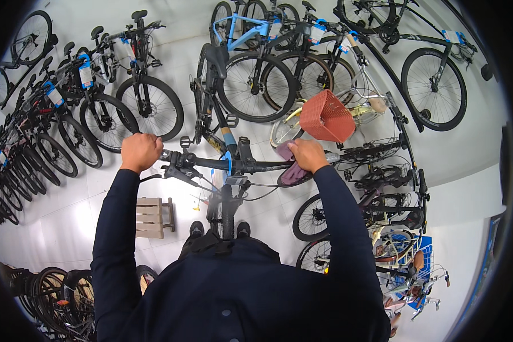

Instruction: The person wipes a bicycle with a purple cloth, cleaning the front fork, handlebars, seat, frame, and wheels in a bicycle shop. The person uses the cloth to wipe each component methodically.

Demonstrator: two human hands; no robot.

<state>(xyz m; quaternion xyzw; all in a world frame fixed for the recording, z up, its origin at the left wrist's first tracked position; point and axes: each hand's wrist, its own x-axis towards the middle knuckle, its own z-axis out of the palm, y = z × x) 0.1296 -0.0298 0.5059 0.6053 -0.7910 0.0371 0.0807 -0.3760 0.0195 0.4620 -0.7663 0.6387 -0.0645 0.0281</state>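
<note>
A bicycle stands in front of me with its front wheel [227,216] between my feet and its saddle [216,60] away from me. Its dark handlebar [208,163] runs across the view, with brake levers and cables around it. My left hand [141,153] is closed around the grip at the bar's left end, hiding most of that grip. At the right end, my right hand [308,155] is closed on a purple cloth [293,174], which lies against the bar and hangs below it. How far the fingers wrap the bar there is hidden.
A wooden stool [153,218] stands on the tiled floor at the left. Rows of parked bicycles line the left side, the back and the right. Close beyond my right hand is a reddish basket [327,117] on a cream bicycle. A blue crate-like basket [423,257] sits at lower right.
</note>
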